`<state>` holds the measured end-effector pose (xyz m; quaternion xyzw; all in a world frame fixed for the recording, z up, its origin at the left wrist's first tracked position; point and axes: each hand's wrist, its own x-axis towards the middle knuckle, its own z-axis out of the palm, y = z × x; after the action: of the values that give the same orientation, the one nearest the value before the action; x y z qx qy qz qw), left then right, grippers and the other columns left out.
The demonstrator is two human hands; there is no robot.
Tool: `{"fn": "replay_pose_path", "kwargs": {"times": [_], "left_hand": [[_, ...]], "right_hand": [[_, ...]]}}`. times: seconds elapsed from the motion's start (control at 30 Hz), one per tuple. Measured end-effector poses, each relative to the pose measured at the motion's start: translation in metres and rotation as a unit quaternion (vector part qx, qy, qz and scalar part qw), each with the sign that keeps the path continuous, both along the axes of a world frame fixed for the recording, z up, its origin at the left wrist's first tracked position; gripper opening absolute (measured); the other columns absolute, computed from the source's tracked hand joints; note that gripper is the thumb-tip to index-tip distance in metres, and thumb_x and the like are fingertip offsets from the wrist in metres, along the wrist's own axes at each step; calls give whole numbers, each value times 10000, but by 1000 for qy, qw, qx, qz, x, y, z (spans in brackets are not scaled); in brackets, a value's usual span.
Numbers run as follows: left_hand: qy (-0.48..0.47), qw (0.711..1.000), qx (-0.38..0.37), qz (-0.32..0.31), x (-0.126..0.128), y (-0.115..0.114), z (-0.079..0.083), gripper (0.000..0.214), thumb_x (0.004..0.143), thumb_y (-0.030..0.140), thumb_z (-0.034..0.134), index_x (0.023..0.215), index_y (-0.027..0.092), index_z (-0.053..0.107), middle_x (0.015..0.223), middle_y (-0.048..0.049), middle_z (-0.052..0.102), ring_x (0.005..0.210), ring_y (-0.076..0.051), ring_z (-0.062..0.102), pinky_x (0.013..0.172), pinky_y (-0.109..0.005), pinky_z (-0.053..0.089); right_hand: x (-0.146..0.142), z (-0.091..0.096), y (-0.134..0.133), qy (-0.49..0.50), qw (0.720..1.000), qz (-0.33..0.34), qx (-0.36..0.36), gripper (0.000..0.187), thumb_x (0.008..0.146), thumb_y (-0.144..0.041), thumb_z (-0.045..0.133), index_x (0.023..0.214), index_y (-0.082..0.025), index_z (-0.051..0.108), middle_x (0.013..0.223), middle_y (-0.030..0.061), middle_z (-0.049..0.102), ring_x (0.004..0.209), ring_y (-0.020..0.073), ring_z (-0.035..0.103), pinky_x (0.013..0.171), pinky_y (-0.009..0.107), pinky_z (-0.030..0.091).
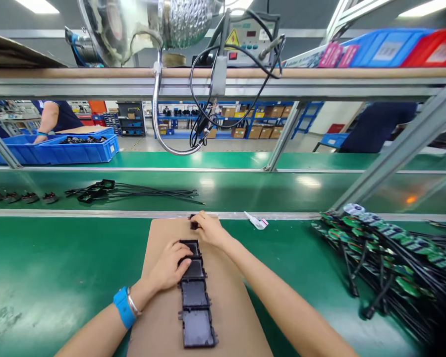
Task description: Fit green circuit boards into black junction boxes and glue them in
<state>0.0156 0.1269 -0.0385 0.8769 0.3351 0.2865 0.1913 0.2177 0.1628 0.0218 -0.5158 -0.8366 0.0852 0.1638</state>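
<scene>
A blue bin [388, 48] and red bin [434, 48] share the shelf [338, 73].

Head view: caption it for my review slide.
Left hand on a row of four black frames, right hand at a black part beyond them, over brown cardboard.

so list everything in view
bench: one, green, foreground
cardboard: one, brown, on bench
panels: four, black, on cardboard
piece: one, black, cardboard's far end
wires: several, black, beyond cardboard
small parts: four, dark, far left
packet: one, white, right of cardboard
boards: many, green, right
bins: several, blue or red, back left, upper right
controller: one, grey, overhead shelf
hose: one, silver, overhead
co-worker: one, dark blue top, back left
left hand: one, blue wristband, on panels
right hand: one, at piece
</scene>
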Motion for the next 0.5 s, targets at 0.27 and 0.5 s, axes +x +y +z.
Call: {"fn": "replay_pose_path", "kwargs": {"times": [0.27, 0.5], "left_hand": [[-17, 996, -21, 85, -1, 0, -4, 269, 843, 317, 566, 1083, 195, 570, 1240, -137, 502, 1170, -274, 502, 994, -436, 452], [-91, 990, -2, 105, -3, 10, -36, 320, 819, 474, 572, 1006, 219, 616, 1069, -95, 568, 1037, -286, 566, 917, -454, 507]], "right_hand": [[-7, -35, 19, 94, 991, 91, -17, 307, 837, -29, 449, 1007, -153, 673, 1002, 61, 712, 937, 164, 646, 856, 284, 474], [-29, -26, 2, 72, 993, 90, -16, 278, 805, -61, 544, 997, -169, 714, 1040, 3, 722, 986, 110, 639, 871, 152, 443]]}}
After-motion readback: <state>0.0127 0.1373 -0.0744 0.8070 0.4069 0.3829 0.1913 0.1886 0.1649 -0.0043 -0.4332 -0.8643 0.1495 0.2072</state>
